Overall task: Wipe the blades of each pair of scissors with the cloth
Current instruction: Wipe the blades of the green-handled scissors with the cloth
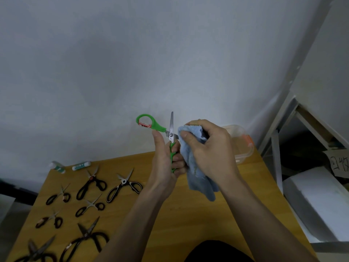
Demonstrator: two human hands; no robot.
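Left of the raised grips, black-handled scissors [123, 183] lie spread on the worktop [188, 214]. Above it, the left hand [166, 163] grips the lower handle of the green scissors [171, 133], held open with one blade upright. Just right, touching the other blade, the right hand [209, 146] holds the blue cloth [194, 163] bunched in a tight grip, its tail hanging.

**Handwriting on a cardboard sign**

A cardboard sign [339, 163] at the right edge, by the shelving, bears large handwritten Chinese characters; the first reads 回, the second is cut off. Print on the two tubes [81, 165] on the tabletop [188, 214] is too small to read.
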